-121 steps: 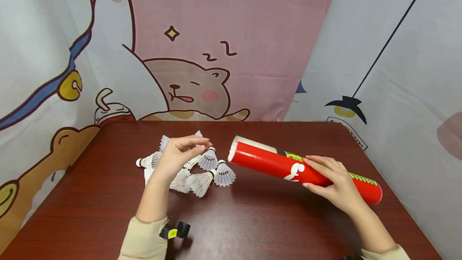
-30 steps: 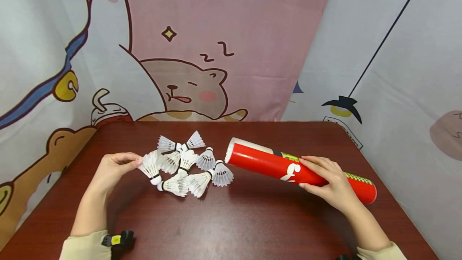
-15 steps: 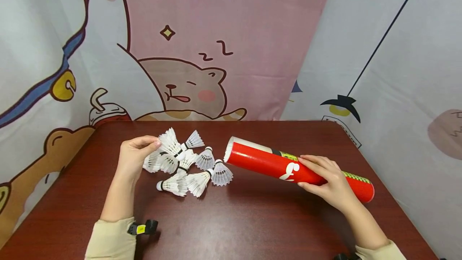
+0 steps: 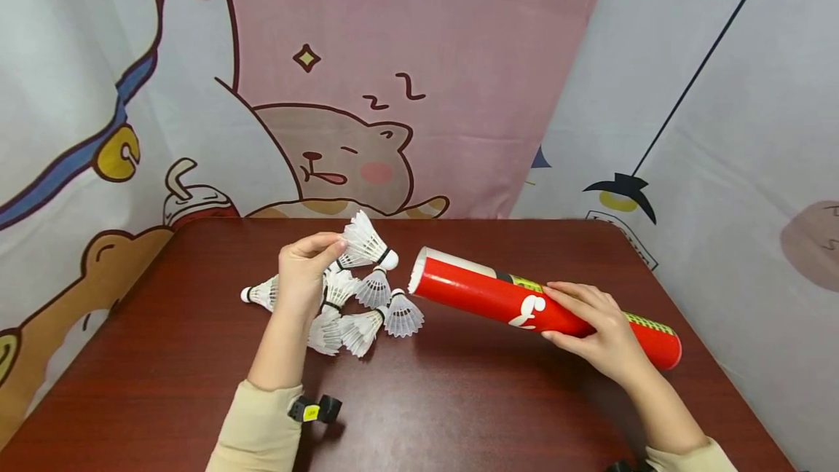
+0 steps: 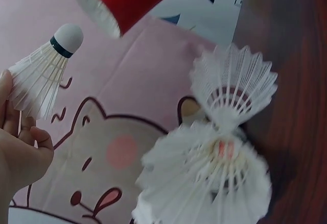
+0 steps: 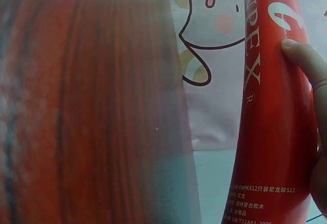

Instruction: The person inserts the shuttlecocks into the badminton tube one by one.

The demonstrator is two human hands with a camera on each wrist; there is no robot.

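My left hand [image 4: 304, 268] pinches a white shuttlecock [image 4: 365, 241] by its feathered skirt, cork end pointing right and down. In the left wrist view that shuttlecock [image 5: 46, 71] shows a dark band below its rounded cork. A red shuttlecock tube [image 4: 485, 293] lies tilted in the grip of my right hand [image 4: 606, 330], its open end raised and facing left, just right of the cork. Printed lettering runs along the tube [image 6: 276, 132] in the right wrist view. Several more shuttlecocks [image 4: 359, 331] lie in a loose pile beneath and around the left hand.
The dark red-brown table [image 4: 446, 406] reaches back to a cartoon-printed curtain [image 4: 498, 93]. A single shuttlecock [image 4: 261, 293] at the pile's left edge is partly behind the left wrist. Another shuttlecock [image 4: 403, 314] lies below the tube's mouth.
My left hand pinched a shuttlecock at the pile's left side, lifted it, and carried it right toward the tube's open end. The right hand and tube have stayed almost still.
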